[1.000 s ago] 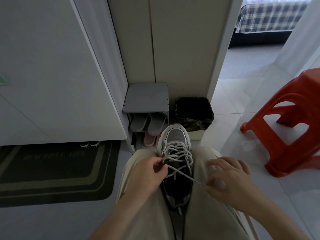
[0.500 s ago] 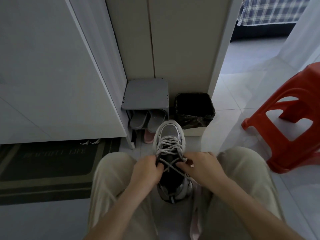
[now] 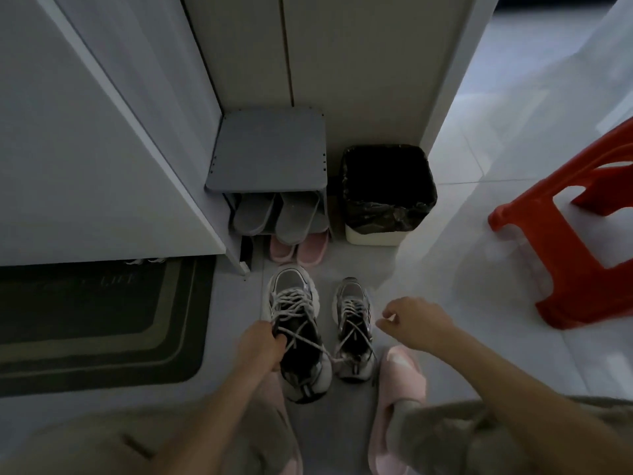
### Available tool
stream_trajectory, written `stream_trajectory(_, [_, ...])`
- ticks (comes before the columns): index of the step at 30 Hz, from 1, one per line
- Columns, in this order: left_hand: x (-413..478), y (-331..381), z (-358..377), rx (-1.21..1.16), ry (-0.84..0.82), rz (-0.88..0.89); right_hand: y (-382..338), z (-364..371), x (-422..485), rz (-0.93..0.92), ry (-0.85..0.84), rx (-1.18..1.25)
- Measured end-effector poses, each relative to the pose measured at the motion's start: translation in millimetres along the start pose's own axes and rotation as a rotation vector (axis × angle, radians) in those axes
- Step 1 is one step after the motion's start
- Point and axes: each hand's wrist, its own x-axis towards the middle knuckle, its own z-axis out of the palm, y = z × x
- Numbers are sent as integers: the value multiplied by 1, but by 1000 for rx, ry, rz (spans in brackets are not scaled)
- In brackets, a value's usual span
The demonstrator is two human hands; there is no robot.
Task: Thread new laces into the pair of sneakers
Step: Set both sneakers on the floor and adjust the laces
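Grip check: left hand (image 3: 262,344) holds the near sneaker (image 3: 298,337) by its collar, loose laces (image 3: 291,305) trailing across. The right hand (image 3: 416,322) hovers beside the second sneaker (image 3: 354,329), fingers loosely curled, holding nothing. Both shoes are side by side in front of the shoe rack (image 3: 269,152).

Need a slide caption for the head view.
Left hand grips one sneaker; right hand hovers by the other sneaker, both laced.

Shoe rack (image 3: 270,152) and lined bin (image 3: 387,214) are standing beyond the fingers (image 3: 397,308); red stool (image 3: 582,296) is standing right of them, doormat (image 3: 102,330) is lying left.
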Motion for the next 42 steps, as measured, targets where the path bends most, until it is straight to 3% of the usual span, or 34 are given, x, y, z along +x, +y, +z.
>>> stream_trajectory(8, [72,-30,58,9,-108,-108,33,10,69,-146,-300,-487])
stream_trajectory(14, [124,-36,93,79,-207,-59,41,40,109,-224,-445,-563])
stream_trajectory(19, [138,-42,98,102,-270,-63,22,64,134,-273,-456,-425])
stream_trajectory(24, [145,-51,84,30,-487,45,-11,89,153,-294,-357,-109])
stream_trajectory(31, [152,-54,81,-438,-216,0,-54,136,172,-136,-107,350])
stream_trajectory(36, [161,-70,95,-465,-142,-1,-58,158,179,-34,-21,467])
stream_trajectory(42, [155,-74,101,-474,-61,-37,-56,165,173,-88,37,468])
